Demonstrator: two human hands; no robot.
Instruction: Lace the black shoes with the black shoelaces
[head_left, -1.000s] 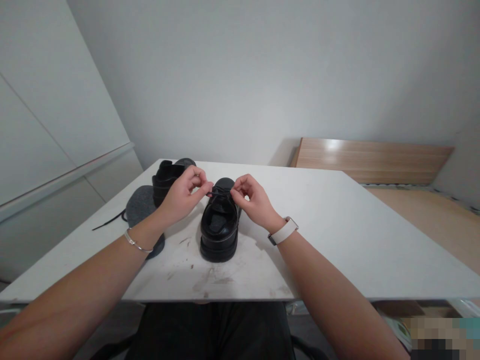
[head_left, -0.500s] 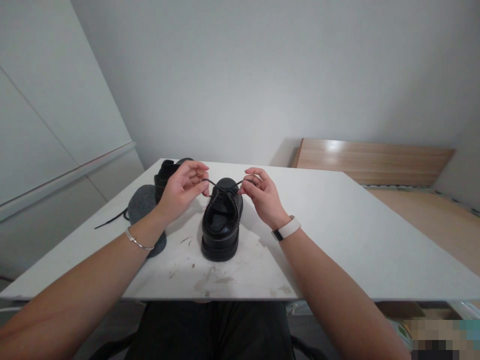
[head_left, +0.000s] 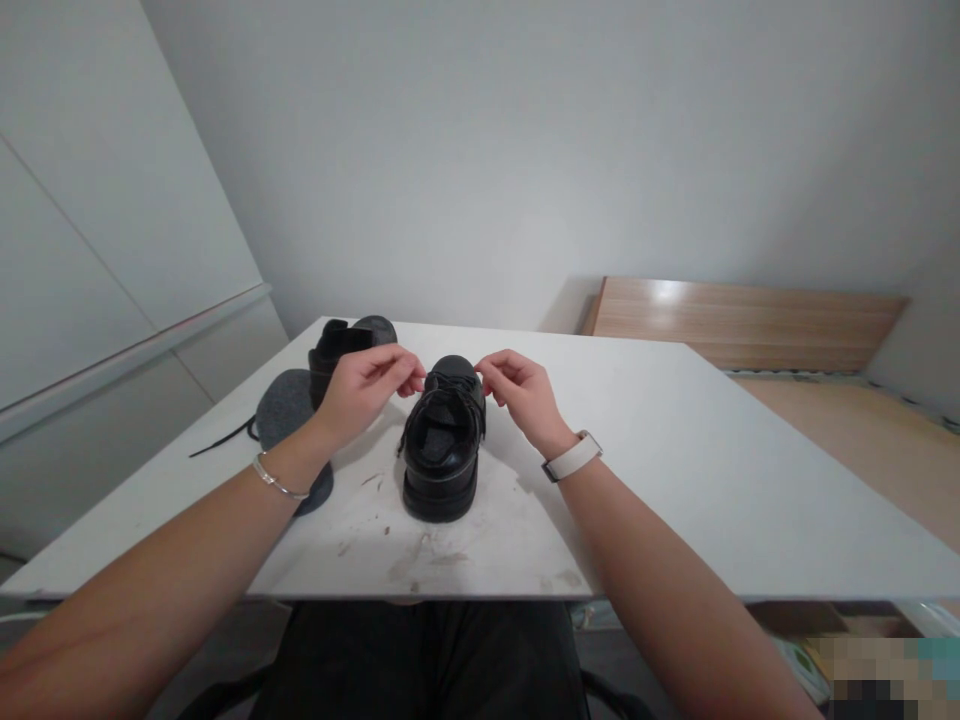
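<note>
A black lace-up shoe (head_left: 441, 492) stands on the white table with its heel toward me. Its black lace (head_left: 454, 384) lies over the front, and loose ends hang down both sides of the opening. My left hand (head_left: 375, 388) is at the shoe's left side, thumb and fingers pinched together at the laces. On the right side my right hand (head_left: 522, 392) is also pinched, close to the lace. What the fingertips hold is too small to make out.
A second black shoe (head_left: 322, 362) stands at the back left, partly behind my left hand. Grey insoles (head_left: 281, 402) and a loose black lace (head_left: 223, 437) lie left. The table's front edge (head_left: 517, 598) is near my legs.
Both hands have moved slightly down and closer to the shoe, their fingers more gathered. The lace stretched between them now lies lower on the shoe, its ends hanging at the sides.
</note>
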